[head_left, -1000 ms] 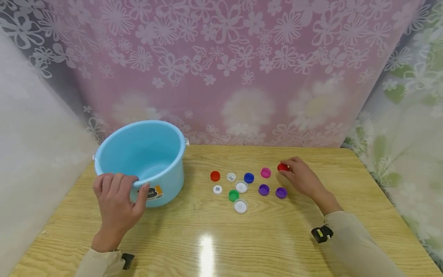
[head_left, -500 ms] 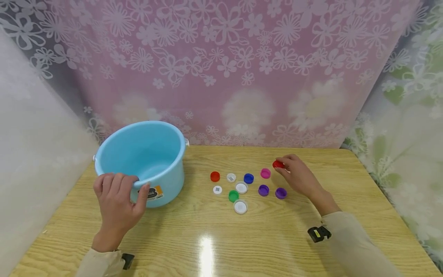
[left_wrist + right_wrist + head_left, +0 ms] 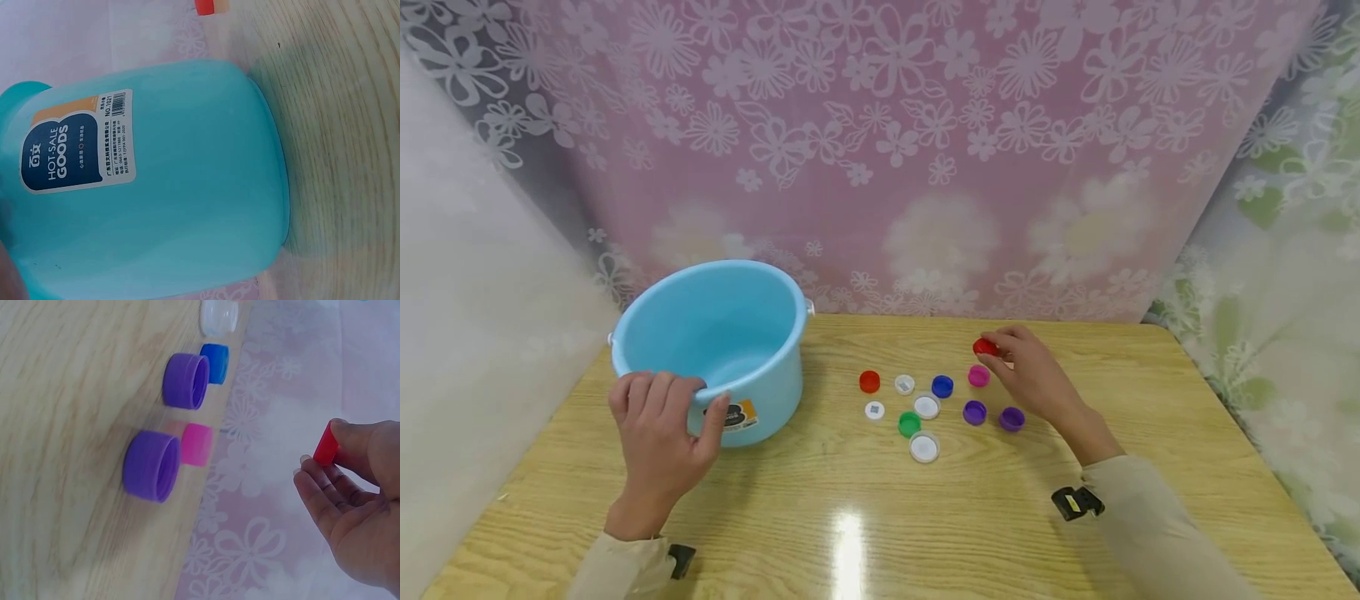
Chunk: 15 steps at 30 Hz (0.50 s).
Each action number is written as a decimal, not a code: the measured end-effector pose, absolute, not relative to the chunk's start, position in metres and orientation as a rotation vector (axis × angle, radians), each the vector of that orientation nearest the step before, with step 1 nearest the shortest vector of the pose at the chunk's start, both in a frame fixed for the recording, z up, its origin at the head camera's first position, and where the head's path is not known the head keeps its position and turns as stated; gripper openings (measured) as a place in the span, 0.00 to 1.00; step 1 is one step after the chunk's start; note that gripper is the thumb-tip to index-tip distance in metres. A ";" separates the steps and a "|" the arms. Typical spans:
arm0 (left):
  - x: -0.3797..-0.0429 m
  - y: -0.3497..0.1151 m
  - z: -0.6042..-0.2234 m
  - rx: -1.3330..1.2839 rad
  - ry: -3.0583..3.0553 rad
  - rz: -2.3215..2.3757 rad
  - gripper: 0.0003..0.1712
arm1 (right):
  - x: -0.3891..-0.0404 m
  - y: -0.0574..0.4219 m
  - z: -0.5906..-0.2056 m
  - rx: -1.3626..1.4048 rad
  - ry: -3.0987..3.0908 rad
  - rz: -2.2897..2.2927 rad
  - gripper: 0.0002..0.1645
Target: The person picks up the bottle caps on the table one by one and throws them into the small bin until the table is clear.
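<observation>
My left hand (image 3: pixel 658 429) grips the near rim of a light blue bucket (image 3: pixel 767 392), thumb outside and fingers over the edge. The bucket's label (image 3: pixel 81 140) faces the left wrist view. Between thumb and fingers, my right hand (image 3: pixel 1037 375) pinches a red bottle cap (image 3: pixel 985 347), held above the table in the right wrist view. Just below it lies a pink cap (image 3: pixel 978 376), with two purple caps, one (image 3: pixel 974 412) left of the other (image 3: pixel 1012 418). A blue cap (image 3: pixel 942 386) sits left of the pink one.
Further left on the wooden table (image 3: pixel 775 517) are another red cap (image 3: pixel 869 382), a green cap (image 3: pixel 909 424), two small white caps, one (image 3: pixel 904 384) behind the other (image 3: pixel 875 410), and two clear-rimmed white lids, one (image 3: pixel 927 407) behind the other (image 3: pixel 924 447). A flowered curtain (image 3: pixel 925 167) hangs behind.
My right hand has moved left and slightly away from me, carrying the red cap from beside the pink cap to above it. The left hand keeps its grip on the bucket.
</observation>
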<state>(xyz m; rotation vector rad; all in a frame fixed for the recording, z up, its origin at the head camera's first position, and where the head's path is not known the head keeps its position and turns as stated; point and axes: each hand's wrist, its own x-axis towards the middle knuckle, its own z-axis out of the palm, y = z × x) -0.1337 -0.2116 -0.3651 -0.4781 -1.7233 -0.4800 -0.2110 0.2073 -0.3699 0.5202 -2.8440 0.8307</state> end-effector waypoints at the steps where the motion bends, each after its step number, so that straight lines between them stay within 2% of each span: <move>1: -0.134 -0.212 -0.365 -0.477 -1.722 -0.480 0.28 | -0.211 0.206 -0.369 0.518 -2.844 0.836 0.24; 15: -0.135 -0.212 -0.366 -0.475 -1.719 -0.474 0.27 | -0.209 0.184 -0.361 0.556 -2.777 0.909 0.24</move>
